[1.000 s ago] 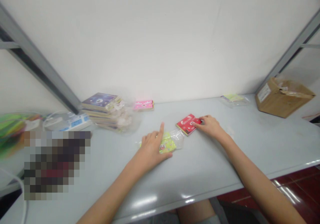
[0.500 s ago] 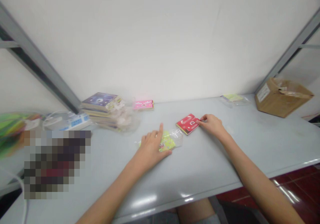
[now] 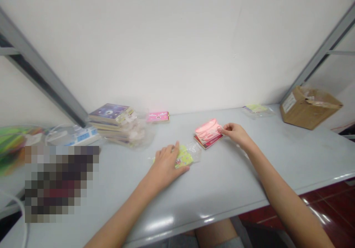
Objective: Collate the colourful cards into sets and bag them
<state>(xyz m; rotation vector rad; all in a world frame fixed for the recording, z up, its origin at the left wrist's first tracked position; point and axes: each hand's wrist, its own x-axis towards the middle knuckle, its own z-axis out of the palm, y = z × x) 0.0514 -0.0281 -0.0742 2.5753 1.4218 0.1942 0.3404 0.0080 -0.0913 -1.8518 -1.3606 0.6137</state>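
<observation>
On table, right grip pinching pink piece, left grip splayed over packet

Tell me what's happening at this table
A person's left hand lies over a bagged yellow packet. The right hand holds a pink piece by its right edge, above a red booklet; whether the two are joined is unclear. Farther off, a stack stands to the left and a box to the right.
</observation>
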